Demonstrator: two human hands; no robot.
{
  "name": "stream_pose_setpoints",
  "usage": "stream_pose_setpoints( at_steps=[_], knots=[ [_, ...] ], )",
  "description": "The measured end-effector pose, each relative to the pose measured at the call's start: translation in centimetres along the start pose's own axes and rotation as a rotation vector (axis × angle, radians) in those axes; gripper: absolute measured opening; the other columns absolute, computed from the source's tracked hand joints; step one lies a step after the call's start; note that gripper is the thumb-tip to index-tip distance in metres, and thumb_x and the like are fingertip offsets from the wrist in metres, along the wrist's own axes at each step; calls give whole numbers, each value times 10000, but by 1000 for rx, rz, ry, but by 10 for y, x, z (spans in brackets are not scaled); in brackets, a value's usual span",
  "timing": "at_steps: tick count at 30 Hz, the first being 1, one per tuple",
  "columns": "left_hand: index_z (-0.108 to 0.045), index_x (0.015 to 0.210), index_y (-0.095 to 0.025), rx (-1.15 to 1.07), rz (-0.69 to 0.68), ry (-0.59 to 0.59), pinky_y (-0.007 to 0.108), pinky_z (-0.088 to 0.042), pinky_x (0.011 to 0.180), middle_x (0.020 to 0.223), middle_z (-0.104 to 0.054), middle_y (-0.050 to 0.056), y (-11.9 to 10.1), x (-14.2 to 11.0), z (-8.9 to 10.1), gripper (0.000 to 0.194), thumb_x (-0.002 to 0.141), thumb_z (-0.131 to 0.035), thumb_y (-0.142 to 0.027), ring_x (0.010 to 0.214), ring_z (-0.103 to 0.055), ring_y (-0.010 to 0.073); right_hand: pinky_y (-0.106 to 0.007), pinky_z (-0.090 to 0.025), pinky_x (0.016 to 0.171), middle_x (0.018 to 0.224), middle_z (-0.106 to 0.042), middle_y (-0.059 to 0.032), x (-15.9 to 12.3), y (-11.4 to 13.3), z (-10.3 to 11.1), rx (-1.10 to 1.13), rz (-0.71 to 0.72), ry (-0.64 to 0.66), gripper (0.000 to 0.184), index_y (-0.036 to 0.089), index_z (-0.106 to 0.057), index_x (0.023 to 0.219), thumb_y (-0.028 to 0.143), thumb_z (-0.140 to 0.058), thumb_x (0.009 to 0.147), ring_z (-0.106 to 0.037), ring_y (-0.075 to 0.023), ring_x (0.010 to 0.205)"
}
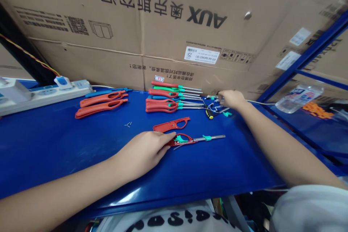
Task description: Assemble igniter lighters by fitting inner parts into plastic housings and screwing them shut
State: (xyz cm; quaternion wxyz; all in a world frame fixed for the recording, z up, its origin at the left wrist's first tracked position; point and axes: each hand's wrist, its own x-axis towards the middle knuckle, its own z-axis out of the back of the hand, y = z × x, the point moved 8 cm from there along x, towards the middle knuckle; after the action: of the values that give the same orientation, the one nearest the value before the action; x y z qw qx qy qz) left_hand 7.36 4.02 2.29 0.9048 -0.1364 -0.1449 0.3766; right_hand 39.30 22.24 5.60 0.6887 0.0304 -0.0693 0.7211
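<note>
My left hand (146,150) grips the rear of an opened red lighter (187,139), pressed on the blue bench. Its green trigger shows in the handle's loop, and a metal tube with a green collar points right. Just beyond lies a loose red handle half (174,125). Reaching to the back, my right hand (231,98) has its fingers bent down over small green and white parts (212,97); whether it pinches one is hidden. Beside it is a black and yellow tool (210,114), with thin white wires (216,107) and a green piece (227,114).
Several closed lighters (161,105) lie stacked mid-bench. Red handle shells (102,108) and a blue one (107,91) lie left, near a power strip (49,94). Small screws (128,124) rest in front. A large carton (163,36) walls the back; a plastic bottle (299,98) is right.
</note>
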Motion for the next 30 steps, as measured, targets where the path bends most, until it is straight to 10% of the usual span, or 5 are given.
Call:
stream_pose_setpoints(
  at_steps=[6, 10, 14, 21, 30],
  knots=[
    [-612, 1365, -229, -277, 27, -152, 421, -498, 1084, 1384, -639, 70, 3, 2, 17, 452, 923, -607, -325, 1257, -617, 268, -310, -524, 697, 888, -725, -99, -38, 54, 27, 242, 11, -103, 93, 179, -641, 914, 231, -645, 836, -685, -214, 813],
    [-563, 1406, -214, -608, 140, -237, 435, -506, 1085, 1397, -628, 83, 13, 5, 13, 529, 907, -645, -368, 1253, -623, 255, -272, -518, 489, 737, -665, -25, -92, 141, 23, 1049, 195, 96, 256, 204, -603, 869, 411, -736, 793, -639, -172, 626],
    [-563, 1378, -180, -1027, 151, -220, 436, -515, 1077, 1387, -634, 104, 12, 10, 2, 553, 855, -715, -280, 1236, -638, 255, -231, -479, 491, 741, -662, -3, -137, 198, 21, 1312, 345, 219, 271, 195, -640, 857, 414, -781, 779, -585, -117, 591],
    [-697, 1188, -179, -1096, 236, -119, 393, -573, 972, 1062, -788, 46, 20, 10, -5, 367, 832, -745, -252, 993, -748, 226, -269, -533, 677, 1028, -732, -56, -146, 196, 15, 1351, 547, 132, 284, 234, -715, 1149, 340, -700, 886, -664, -140, 793],
    [-791, 996, -206, -723, 195, -166, 251, -531, 680, 910, -768, 26, 17, 11, 10, 197, 832, -752, -309, 776, -677, 164, -224, -496, 584, 871, -721, -15, -141, 196, 11, 1474, 535, 136, 131, 239, -793, 955, 290, -765, 838, -620, -89, 653]
  ],
)
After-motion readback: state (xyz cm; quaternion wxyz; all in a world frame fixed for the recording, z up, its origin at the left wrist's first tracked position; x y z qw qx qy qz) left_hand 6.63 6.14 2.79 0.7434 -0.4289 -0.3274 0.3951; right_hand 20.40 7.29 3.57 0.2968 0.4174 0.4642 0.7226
